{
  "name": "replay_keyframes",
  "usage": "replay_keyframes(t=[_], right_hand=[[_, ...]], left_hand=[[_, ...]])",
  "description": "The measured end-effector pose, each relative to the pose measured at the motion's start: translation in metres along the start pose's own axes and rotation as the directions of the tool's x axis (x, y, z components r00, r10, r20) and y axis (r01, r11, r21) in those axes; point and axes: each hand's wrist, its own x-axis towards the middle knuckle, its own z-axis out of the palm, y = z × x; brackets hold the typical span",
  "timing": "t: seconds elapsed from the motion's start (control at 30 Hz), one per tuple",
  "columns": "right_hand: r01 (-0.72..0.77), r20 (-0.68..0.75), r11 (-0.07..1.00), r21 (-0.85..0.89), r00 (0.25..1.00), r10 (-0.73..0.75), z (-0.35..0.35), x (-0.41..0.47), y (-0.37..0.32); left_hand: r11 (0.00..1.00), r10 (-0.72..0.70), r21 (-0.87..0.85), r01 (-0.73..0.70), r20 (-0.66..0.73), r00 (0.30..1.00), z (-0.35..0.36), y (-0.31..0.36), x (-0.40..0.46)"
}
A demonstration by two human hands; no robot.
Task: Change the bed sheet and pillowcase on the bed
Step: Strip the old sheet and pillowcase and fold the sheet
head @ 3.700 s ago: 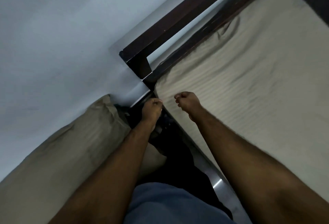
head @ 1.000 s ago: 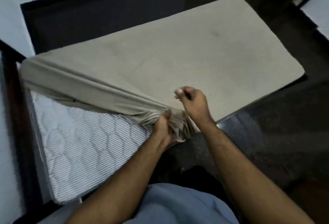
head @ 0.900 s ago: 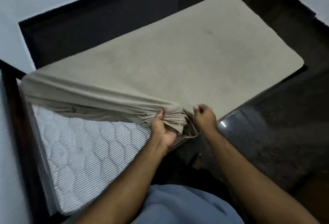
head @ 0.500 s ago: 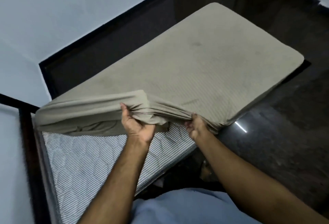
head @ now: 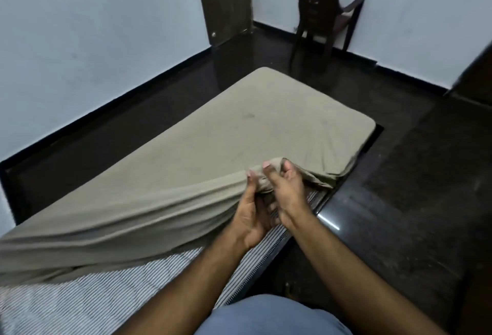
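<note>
The striped mattress (head: 87, 300) lies bare at the near end, while the beige fitted sheet (head: 239, 132) stretches lengthwise away from the person, covering the far end. Left hand (head: 251, 210) and right hand (head: 286, 193), side by side, both clutch its bunched edge at the mattress's right side

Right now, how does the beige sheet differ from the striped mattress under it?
The beige sheet is plain tan; the striped mattress is white with thin dark lines. The sheet is bunched and lifted at the near side, gripped by the left hand and right hand; the mattress lies flat. The sheet covers the far part; the mattress is bare only near the person. Both lie on the same bed.
</note>
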Motion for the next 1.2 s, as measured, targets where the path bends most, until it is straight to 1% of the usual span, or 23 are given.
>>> replay_keyframes(t=[0.03, 0.07, 0.13, 0.17, 0.23, 0.3, 0.33, 0.4, 0.43, 0.5, 0.57, 0.63, 0.7, 0.77, 0.83, 0.87, 0.9, 0.93, 1.0, 1.07, 1.13, 1.17, 1.2], right_hand=[[0.06, 0.067, 0.997, -0.04, 0.996, -0.058, -0.001, -0.01, -0.005], [0.076, 0.108, 0.995, -0.058, 0.992, -0.069, -0.002, -0.017, -0.007], [0.058, 0.102, 0.995, -0.077, 0.994, -0.05, -0.011, -0.028, -0.005], [0.044, 0.06, 0.995, -0.091, 0.997, -0.039, -0.019, -0.033, 0.0], [-0.023, -0.094, 0.994, -0.104, 0.995, 0.013, -0.033, -0.04, 0.012], [-0.174, -0.205, 0.982, -0.076, 0.966, 0.156, -0.052, -0.036, 0.025], [-0.27, -0.22, 0.963, -0.021, 0.94, 0.259, -0.059, -0.032, 0.03], [-0.418, -0.184, 0.891, 0.178, 0.875, 0.447, -0.07, -0.019, 0.04], [-0.441, -0.152, 0.847, 0.298, 0.854, 0.498, -0.073, -0.011, 0.041], [-0.403, -0.131, 0.798, 0.448, 0.853, 0.505, -0.078, 0.008, 0.039], [-0.325, -0.132, 0.793, 0.515, 0.884, 0.448, -0.083, 0.034, 0.027], [-0.212, -0.172, 0.769, 0.603, 0.907, 0.385, -0.092, 0.065, 0.008], [-0.102, -0.244, 0.758, 0.645, 0.912, 0.331, -0.108, 0.1, -0.018], [-0.031, -0.309, 0.774, 0.632, 0.906, 0.289, -0.13, 0.126, -0.047], [-0.004, -0.302, 0.77, 0.638, 0.918, 0.255, -0.146, 0.137, -0.073], [0.007, -0.276, 0.766, 0.643, 0.935, 0.224, -0.153, 0.138, -0.084], [0.015, -0.252, 0.784, 0.621, 0.951, 0.181, -0.157, 0.136, -0.095], [0.014, -0.224, 0.829, 0.558, 0.965, 0.134, -0.159, 0.131, -0.105], [-0.008, -0.101, 0.933, 0.36, 0.994, 0.048, -0.159, 0.112, -0.12], [0.002, 0.083, 0.991, 0.135, 0.996, -0.013, -0.165, 0.091, -0.13], [0.067, 0.239, 0.998, -0.019, 0.969, -0.06, -0.179, 0.081, -0.133], [0.102, 0.271, 0.994, -0.04, 0.959, -0.088, -0.189, 0.08, -0.134], [0.118, 0.237, 0.992, -0.033, 0.966, -0.107, -0.201, 0.082, -0.133]], left_hand=[[0.996, 0.003, -0.084, -0.002, 0.015, 1.0, 0.004, 0.01, 0.001], [0.99, 0.002, -0.141, -0.001, 0.008, 1.0, 0.007, 0.02, 0.006], [0.992, -0.027, -0.126, 0.022, -0.033, 0.999, 0.015, 0.042, 0.016], [0.991, -0.045, -0.131, 0.039, -0.043, 0.998, 0.019, 0.049, 0.017], [0.975, -0.037, -0.222, 0.03, -0.029, 0.999, 0.027, 0.054, 0.014], [0.938, 0.004, -0.346, 0.009, 0.036, 0.999, 0.033, 0.048, 0.0], [0.922, 0.038, -0.387, -0.005, 0.077, 0.996, 0.033, 0.044, -0.007], [0.917, 0.088, -0.396, -0.036, 0.116, 0.989, 0.034, 0.042, -0.02], [0.916, 0.114, -0.398, -0.059, 0.115, 0.987, 0.033, 0.045, -0.023], [0.893, 0.171, -0.438, -0.101, 0.124, 0.978, 0.033, 0.053, -0.028], [0.876, 0.205, -0.463, -0.132, 0.111, 0.972, 0.037, 0.061, -0.031], [0.824, 0.207, -0.558, -0.094, 0.143, 0.968, 0.034, 0.062, -0.025], [0.818, 0.222, -0.571, -0.071, 0.199, 0.955, 0.043, 0.062, -0.016], [0.859, 0.272, -0.472, -0.197, 0.097, 0.957, 0.059, 0.058, 0.0], [0.878, 0.27, -0.409, -0.25, -0.009, 0.963, 0.077, 0.046, 0.028], [0.907, 0.253, -0.331, -0.261, -0.07, 0.965, 0.09, 0.037, 0.044], [0.946, 0.21, -0.225, -0.234, -0.124, 0.97, 0.105, 0.027, 0.059], [0.979, 0.155, -0.109, -0.174, -0.161, 0.975, 0.12, 0.015, 0.073], [1.0, 0.008, -0.012, -0.01, -0.102, 0.995, 0.148, -0.009, 0.093], [0.997, -0.051, -0.056, 0.051, -0.001, 0.999, 0.18, -0.026, 0.109], [0.982, -0.026, -0.185, 0.028, 0.013, 1.0, 0.207, -0.027, 0.125], [0.975, -0.007, -0.223, 0.007, 0.004, 1.0, 0.218, -0.023, 0.136], [0.975, 0.007, -0.224, -0.009, -0.009, 1.0, 0.229, -0.015, 0.147]])
